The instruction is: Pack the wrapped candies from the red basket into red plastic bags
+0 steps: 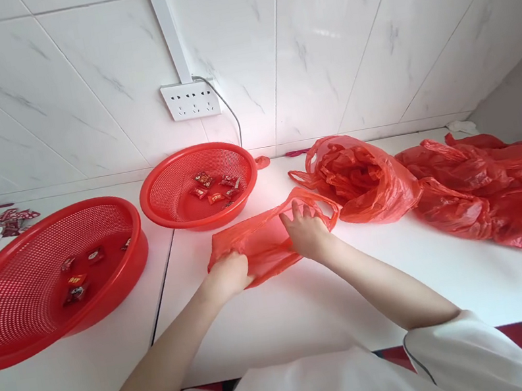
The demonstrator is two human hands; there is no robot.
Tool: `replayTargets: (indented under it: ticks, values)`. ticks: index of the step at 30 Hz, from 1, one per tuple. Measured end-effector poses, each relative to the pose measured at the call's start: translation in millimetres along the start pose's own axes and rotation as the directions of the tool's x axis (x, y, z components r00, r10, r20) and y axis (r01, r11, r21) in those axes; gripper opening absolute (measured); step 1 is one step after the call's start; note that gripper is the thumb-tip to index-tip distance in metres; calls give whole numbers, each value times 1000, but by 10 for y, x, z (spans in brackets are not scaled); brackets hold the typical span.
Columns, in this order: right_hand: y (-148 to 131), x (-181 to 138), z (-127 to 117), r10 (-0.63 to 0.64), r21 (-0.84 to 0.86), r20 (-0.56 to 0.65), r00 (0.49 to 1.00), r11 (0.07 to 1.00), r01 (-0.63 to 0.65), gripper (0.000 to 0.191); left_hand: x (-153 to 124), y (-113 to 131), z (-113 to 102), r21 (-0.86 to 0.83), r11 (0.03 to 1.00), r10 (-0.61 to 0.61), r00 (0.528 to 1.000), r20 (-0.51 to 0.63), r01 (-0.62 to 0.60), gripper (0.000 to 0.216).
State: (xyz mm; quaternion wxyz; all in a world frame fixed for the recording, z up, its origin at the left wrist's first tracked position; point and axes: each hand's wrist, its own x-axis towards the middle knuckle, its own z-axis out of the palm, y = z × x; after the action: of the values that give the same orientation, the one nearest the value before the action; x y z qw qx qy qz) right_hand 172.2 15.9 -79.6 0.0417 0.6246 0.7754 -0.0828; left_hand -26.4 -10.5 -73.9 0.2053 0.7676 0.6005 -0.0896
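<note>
A thin red plastic bag [267, 234] lies stretched across the white tabletop in front of me, its handle loop at the right end. My left hand [230, 272] is closed on the bag's near left part, its fingertips partly hidden by the film. At the handle end, my right hand [308, 231] rests against the bag with its fingers spread. Just beyond the bag stands a round red mesh basket [176, 196] with several small wrapped packets [216, 197] in it.
A larger red basket [3, 299] with several wrapped packets stands at the left. To the right are a bundle of red bags [363, 178] and a heap of tied, filled-looking red bags [495, 189]. A socket panel [191, 100] with a cable is on the tiled wall.
</note>
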Motion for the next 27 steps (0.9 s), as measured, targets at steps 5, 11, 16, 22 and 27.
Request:
replayTargets:
  ticks: [5, 11, 16, 22, 27]
  values:
    - [69, 97, -18, -390, 126, -48, 920, 911, 393, 48, 62, -4, -69, 64, 993, 95, 995, -22, -94, 41]
    - [288, 326, 393, -421, 290, 219, 880, 889, 354, 112, 188, -351, -31, -107, 991, 92, 983, 158, -76, 87]
    - [344, 314, 402, -427, 406, 253, 868, 861, 305, 106, 235, -578, -41, -575, 811, 181, 981, 71, -108, 67]
    - [193, 125, -32, -441, 409, 102, 891, 836, 367, 72, 331, -562, -171, -996, 81, -264, 963, -58, -38, 48]
    - [44, -134, -481, -612, 540, -63, 788, 643, 543, 55, 430, -552, -248, -938, -340, -93, 989, 114, 76, 56]
